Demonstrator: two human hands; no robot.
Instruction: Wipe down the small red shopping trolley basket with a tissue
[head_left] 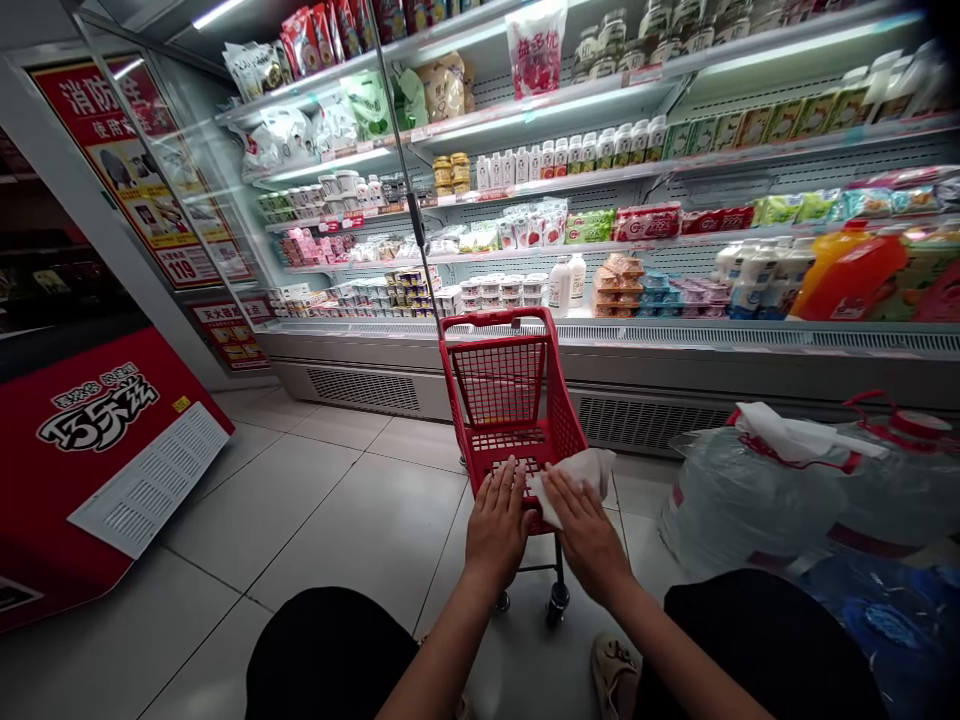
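1. R hand [589, 530] is lying on a white cloth [596, 468], fingers straight & flat, not curled round it; cloth is lying btwn them & the near end of a small red cart [564, 405].
2. L hand [496, 525] is resting just beside it, palm down, fingers extended & close together, holding nothing visible; can't tell if they're touching the rim.
3. Cart is standing upright on the floor [315, 540], btwn the person's knees [330, 650] & the chilled shelves [675, 340].
4. To do this well, R fingers should prob. be staying flat w/ cloth under all the tips, so pressure is spreading evenly; loose part is sticking out to R, so tucking it in might help.
5. L fingers should prob. be steadying the cart, as it's standing on wheels [556, 605] & could be rolling under a hard push.
6. Cart is looking like moulded plastic; lattice panel [501, 385] is showing small openings, whose edges may be snagging cloth if pushed hard.
7. Cloth is looking thin, soft, crumpled; floor is showing smooth, pale tiles.
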